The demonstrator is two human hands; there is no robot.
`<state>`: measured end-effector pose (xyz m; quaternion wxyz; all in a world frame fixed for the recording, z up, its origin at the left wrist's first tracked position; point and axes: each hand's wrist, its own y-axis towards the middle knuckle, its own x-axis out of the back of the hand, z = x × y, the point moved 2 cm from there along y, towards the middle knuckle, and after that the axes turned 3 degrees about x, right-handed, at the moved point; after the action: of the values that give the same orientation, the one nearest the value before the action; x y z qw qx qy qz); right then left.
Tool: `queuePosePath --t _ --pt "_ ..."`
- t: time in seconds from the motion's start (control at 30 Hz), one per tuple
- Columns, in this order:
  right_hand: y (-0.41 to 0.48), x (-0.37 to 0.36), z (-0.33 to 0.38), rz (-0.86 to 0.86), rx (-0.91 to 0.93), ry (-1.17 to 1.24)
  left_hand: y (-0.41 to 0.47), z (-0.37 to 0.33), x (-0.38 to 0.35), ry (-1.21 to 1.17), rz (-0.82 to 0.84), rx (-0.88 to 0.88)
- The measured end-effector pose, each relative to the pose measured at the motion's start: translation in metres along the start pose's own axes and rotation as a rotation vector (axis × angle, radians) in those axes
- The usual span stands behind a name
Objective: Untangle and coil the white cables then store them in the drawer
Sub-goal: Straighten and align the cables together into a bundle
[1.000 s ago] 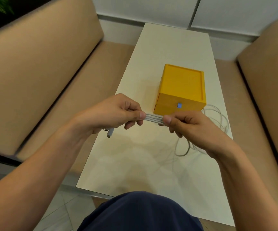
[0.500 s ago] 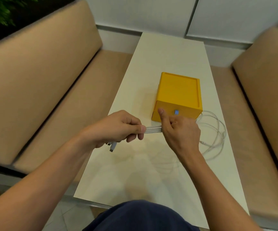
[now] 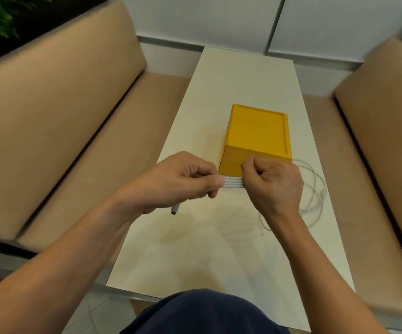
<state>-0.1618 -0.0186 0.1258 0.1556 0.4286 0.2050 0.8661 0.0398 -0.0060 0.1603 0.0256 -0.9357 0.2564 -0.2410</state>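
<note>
Strands of white cable (image 3: 233, 183), folded side by side into a flat bundle, are held taut above the desk (image 3: 238, 75) between both hands. The bundle's left end is pinched by the left hand (image 3: 183, 179), thumb on top, and a connector (image 3: 175, 209) is seen hanging below that hand. The right end is gripped in the curled fingers of the right hand (image 3: 273, 186). Loose cable loops (image 3: 314, 189) are spread on the desk at the right, beside the yellow drawer box (image 3: 259, 133), which is placed just beyond the hands. Its drawer appears closed, though the front is partly hidden.
</note>
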Motion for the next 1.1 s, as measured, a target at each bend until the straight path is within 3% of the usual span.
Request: queuePosePath --t 0.13,0.33,0.4,0.53,0.73,0.9,1.03,1.1 --pt "-0.013 0.012 0.022 0.014 0.163 0.160 0.006 0.018 0.000 0.146 -0.051 0.111" --pt "-0.002 -0.009 -0.009 0.057 0.037 -0.091 -0.002 0.008 -0.012 -0.031 -0.012 -0.026" --pt "-0.001 -0.008 -0.002 0.042 0.043 -0.068 0.002 0.017 -0.008 -0.068 -0.099 0.041" --pt "-0.005 -0.004 0.018 0.078 0.192 -0.015 0.013 0.034 -0.007 0.155 -0.225 0.151" --pt "0.006 -0.016 -0.008 0.096 -0.004 -0.104 0.003 0.016 -0.015 -0.034 -0.069 -0.017" --pt "-0.005 -0.006 0.016 0.053 0.183 -0.011 0.014 0.037 -0.006 0.203 -0.165 0.109" --pt "-0.003 -0.023 -0.010 0.110 0.012 -0.114 0.012 0.033 -0.010 0.138 -0.094 0.107" --pt "-0.004 -0.024 -0.020 0.144 0.027 -0.094 0.010 0.035 -0.005 0.034 -0.072 0.115"
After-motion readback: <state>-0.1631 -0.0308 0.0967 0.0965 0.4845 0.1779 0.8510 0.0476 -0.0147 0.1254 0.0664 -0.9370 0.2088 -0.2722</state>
